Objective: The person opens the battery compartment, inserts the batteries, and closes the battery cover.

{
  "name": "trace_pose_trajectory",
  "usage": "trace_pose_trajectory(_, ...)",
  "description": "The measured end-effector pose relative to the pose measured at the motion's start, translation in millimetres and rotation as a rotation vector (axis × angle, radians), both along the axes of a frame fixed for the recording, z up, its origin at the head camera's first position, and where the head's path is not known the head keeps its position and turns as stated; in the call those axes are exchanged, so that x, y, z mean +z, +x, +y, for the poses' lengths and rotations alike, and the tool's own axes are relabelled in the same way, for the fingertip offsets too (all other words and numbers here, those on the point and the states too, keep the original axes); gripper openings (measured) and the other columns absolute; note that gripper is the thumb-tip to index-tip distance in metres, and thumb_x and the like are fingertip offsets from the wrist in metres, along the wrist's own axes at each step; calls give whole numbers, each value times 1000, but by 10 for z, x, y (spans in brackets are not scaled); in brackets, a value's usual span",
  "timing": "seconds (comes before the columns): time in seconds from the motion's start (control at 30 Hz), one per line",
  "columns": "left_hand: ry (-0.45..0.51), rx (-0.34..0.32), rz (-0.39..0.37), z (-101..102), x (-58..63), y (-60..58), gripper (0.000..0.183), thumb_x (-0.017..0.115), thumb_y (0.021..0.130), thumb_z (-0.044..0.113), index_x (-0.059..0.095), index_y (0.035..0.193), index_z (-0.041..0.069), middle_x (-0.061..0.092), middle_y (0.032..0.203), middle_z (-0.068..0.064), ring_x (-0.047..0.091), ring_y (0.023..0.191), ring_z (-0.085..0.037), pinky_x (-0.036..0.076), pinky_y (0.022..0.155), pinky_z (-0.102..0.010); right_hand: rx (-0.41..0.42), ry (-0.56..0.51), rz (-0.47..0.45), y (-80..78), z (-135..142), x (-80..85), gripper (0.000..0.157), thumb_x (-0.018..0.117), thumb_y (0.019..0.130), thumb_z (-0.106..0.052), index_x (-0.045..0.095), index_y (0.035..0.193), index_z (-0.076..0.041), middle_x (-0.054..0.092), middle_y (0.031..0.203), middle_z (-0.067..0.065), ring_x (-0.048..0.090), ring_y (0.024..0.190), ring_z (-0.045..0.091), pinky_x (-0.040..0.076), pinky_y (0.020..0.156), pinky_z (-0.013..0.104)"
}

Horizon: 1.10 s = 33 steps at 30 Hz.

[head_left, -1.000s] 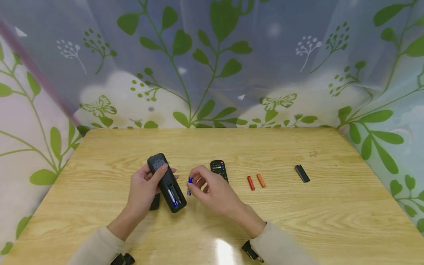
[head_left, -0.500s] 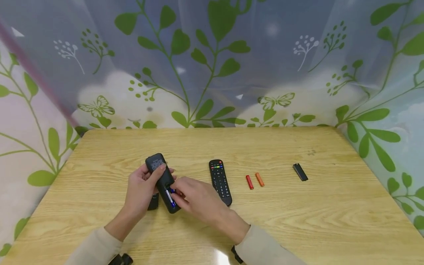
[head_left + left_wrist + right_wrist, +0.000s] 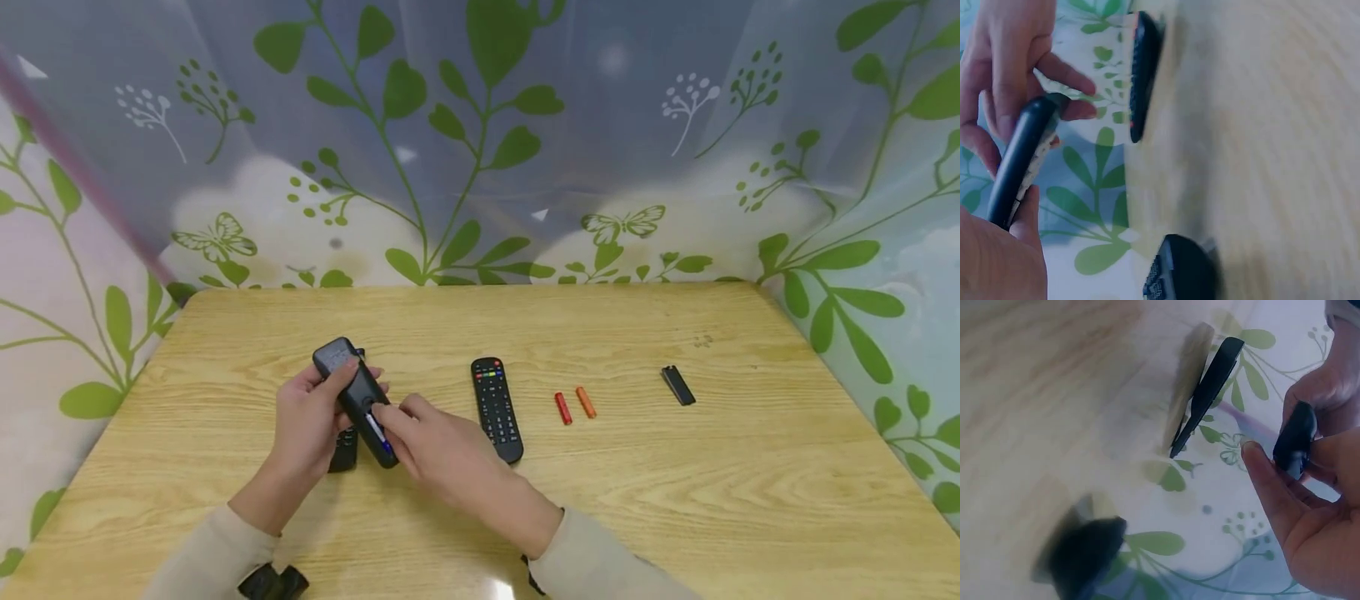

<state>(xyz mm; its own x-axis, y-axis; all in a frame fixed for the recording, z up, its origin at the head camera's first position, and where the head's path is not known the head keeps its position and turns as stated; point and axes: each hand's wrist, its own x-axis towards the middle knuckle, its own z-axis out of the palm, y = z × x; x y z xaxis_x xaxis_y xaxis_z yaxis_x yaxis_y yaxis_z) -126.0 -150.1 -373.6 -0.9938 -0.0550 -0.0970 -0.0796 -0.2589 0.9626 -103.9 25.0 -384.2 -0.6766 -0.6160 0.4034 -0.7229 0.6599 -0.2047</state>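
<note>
My left hand (image 3: 298, 417) holds a black remote control (image 3: 360, 385), its back tilted up and its battery compartment uncovered. One blue-and-silver battery (image 3: 377, 431) shows inside the compartment. With a fingertip at the upper end of that compartment, my right hand (image 3: 453, 458) presses down; its other fingers stretch past the remote's edge. Whether a second battery lies under that finger is hidden. In the left wrist view, the held remote (image 3: 1022, 156) is seen edge-on between the two hands.
Partly beneath the held remote lies another black remote (image 3: 344, 452). A third remote (image 3: 497, 408) lies face up at the table's middle. Right of it are a red battery (image 3: 563, 408) and an orange battery (image 3: 586, 402). Farther right rests a black battery cover (image 3: 678, 386).
My right hand has moved left, bringing a blue battery to the compartment, and now presses there. The held remote has shifted slightly left and up. The middle remote has come fully into sight.
</note>
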Motion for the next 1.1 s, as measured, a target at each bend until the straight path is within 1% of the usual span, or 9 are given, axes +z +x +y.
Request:
trace_pose_trajectory(0.07,28,-8,2,-17,26,-22,44,58,98,21,47,129,-8,71,96,-14,70,85,-22,55,56,-19,-36,60,56,36,-19,16,27,54,98,-25,56,124,-19,54,94,-1,45,54,3,36,40,14)
trace_pose_trajectory(0.17,26,-10,-4,-32,46,-42,43,58,97,20,47,128,-8,71,96,-13,70,85,-22,56,58,-21,-83,166,70,106,-54,13,43,53,98,-31,49,139,-16,56,102,2,51,57,4,39,39,16)
trace_pose_trajectory(0.27,-5,-7,6,-36,47,-53,42,58,97,20,48,127,-9,71,95,-11,70,86,-23,57,65,-27,-97,237,-7,164,-80,8,54,50,99,-37,39,147,-14,53,112,5,56,67,6,42,42,17)
trace_pose_trajectory(0.37,-54,-2,20,-25,32,-55,42,58,97,19,49,126,-10,71,94,-11,70,86,-23,57,72,-33,-80,252,-87,182,-67,-8,60,50,99,-39,33,149,-13,50,118,7,58,75,9,46,47,20)
trace_pose_trajectory(0.47,-71,-7,5,-17,10,-51,42,58,98,21,49,127,-9,71,95,-11,70,88,-23,57,75,-33,-51,225,-144,179,-28,-43,61,49,99,-37,29,150,-12,47,122,9,57,78,11,49,54,22)
trace_pose_trajectory(0.6,-49,-21,-25,-22,-11,-53,45,59,97,22,48,128,-8,71,96,-11,69,90,-23,56,76,-32,-7,175,-211,173,8,-80,61,49,100,-32,25,151,-10,45,127,12,57,84,12,51,65,22)
trace_pose_trajectory(0.83,-26,-77,-19,-68,-33,-67,48,58,97,23,43,131,-8,71,100,-10,68,95,-23,55,81,-34,66,106,-414,129,106,-44,64,50,100,-32,18,153,-15,38,142,9,57,104,11,50,80,22)
trace_pose_trajectory(0.97,-41,-84,-15,-82,-36,-71,46,58,98,25,44,130,-6,71,100,-7,68,95,-22,55,81,-34,103,39,-499,75,258,-12,58,50,100,-32,27,152,-21,38,145,4,53,115,11,49,89,27)
trace_pose_trajectory(1.1,-61,-90,-24,-81,-27,-66,48,57,98,24,43,132,-6,71,102,-8,67,97,-23,54,84,-35,108,-60,-539,-15,479,33,48,49,101,-31,39,147,-19,43,141,0,54,113,10,49,90,28)
